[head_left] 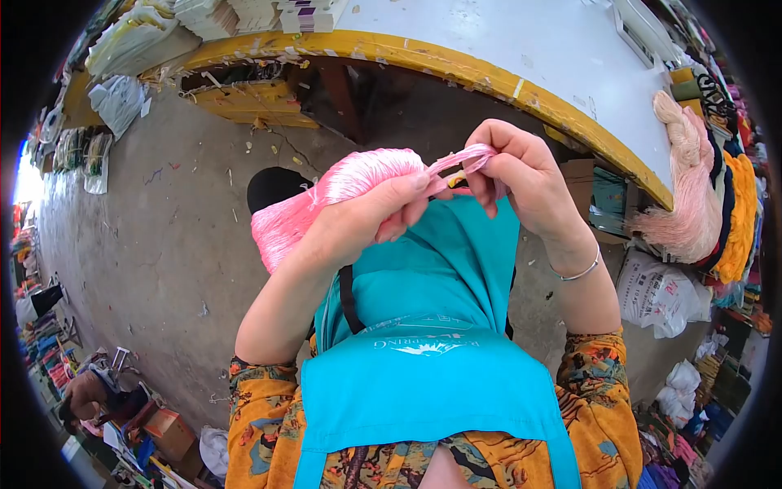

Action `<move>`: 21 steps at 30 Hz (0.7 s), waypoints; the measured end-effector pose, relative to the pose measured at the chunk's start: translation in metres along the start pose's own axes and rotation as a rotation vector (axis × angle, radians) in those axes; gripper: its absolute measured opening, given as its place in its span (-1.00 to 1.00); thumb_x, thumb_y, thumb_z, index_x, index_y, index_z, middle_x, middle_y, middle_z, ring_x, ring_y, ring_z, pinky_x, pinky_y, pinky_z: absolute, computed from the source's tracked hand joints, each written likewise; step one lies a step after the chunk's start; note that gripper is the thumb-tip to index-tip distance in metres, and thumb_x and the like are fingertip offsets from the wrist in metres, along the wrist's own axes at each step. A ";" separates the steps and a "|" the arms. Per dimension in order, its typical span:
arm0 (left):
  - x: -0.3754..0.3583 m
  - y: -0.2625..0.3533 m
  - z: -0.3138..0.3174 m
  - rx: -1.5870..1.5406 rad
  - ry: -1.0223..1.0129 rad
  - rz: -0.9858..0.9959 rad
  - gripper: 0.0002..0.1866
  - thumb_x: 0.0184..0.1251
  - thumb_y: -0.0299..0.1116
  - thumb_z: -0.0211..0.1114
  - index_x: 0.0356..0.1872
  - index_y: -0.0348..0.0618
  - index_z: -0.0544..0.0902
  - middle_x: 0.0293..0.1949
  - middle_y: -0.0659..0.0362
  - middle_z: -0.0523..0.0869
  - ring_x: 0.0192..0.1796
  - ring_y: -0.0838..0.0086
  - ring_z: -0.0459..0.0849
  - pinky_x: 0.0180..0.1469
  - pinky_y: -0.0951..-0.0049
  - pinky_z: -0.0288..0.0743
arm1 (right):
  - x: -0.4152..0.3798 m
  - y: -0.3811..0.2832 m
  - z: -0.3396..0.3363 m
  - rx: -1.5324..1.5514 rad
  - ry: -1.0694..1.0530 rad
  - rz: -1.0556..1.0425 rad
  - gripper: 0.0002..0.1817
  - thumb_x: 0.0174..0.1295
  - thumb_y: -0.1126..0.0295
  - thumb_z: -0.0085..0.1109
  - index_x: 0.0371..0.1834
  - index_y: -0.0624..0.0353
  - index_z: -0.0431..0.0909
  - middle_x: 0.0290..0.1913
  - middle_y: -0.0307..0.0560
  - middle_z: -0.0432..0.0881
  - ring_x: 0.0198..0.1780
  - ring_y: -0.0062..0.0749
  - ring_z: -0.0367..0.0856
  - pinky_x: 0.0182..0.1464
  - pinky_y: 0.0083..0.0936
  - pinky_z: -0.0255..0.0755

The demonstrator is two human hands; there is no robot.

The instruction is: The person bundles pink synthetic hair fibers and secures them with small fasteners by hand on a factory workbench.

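Note:
A thick bundle of shiny pink thread (371, 175) lies in my left hand (371, 212), whose fingers wrap round its narrow end, thumb on top. The bundle's wider part hangs down to the left, past my wrist. From the narrow end a twisted pink strand runs right to my right hand (517, 171), where thumb and forefinger pinch it. A small yellow and white bit shows between the hands, below the strand. Beneath both hands is a turquoise apron (423, 367).
A white table (505, 41) with a yellow edge curves across the top. Pale pink and orange yarn hanks (737, 216) hang at the right, above a white plastic bag (656, 293). Another person (85, 395) is at the lower left, near a cardboard box (169, 432).

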State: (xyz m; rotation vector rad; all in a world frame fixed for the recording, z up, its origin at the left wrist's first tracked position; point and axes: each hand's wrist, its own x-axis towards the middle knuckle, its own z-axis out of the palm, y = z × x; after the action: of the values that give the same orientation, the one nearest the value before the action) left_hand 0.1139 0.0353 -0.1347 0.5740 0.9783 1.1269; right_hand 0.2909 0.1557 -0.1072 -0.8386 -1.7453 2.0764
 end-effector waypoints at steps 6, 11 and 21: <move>0.002 -0.006 0.001 0.201 0.129 0.288 -0.76 0.48 -0.29 0.14 -0.25 -0.26 0.65 -0.67 0.40 0.42 -0.66 0.80 0.26 -0.61 0.71 0.07 | -0.002 0.003 0.006 -0.099 0.012 -0.030 -0.83 0.26 0.44 0.06 -0.13 0.23 0.52 -0.39 -0.38 0.53 -0.46 -0.85 0.30 -0.49 -0.82 0.09; -0.001 -0.005 0.004 0.187 0.194 0.271 -0.76 0.49 -0.28 0.12 -0.23 -0.22 0.67 -0.45 0.32 0.60 -0.40 0.72 0.55 -0.42 0.69 0.37 | -0.001 0.018 0.012 -0.003 0.071 -0.075 -0.75 0.29 0.39 0.21 -0.04 0.28 0.53 -0.37 -0.28 0.60 -0.37 -0.78 0.47 -0.34 -0.78 0.35; -0.001 -0.001 -0.004 0.206 0.292 0.202 -0.80 0.40 -0.37 0.16 -0.38 -0.22 0.66 -0.63 0.38 0.46 -0.60 0.79 0.32 -0.60 0.68 0.12 | -0.002 0.018 0.016 -0.115 0.106 -0.102 -0.82 0.25 0.43 0.19 -0.16 0.30 0.57 -0.42 -0.32 0.56 -0.43 -0.82 0.39 -0.39 -0.78 0.26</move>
State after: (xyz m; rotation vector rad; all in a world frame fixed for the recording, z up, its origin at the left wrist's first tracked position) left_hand 0.1106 0.0341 -0.1369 0.6982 1.3215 1.3233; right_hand 0.2852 0.1386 -0.1226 -0.8561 -1.8241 1.8477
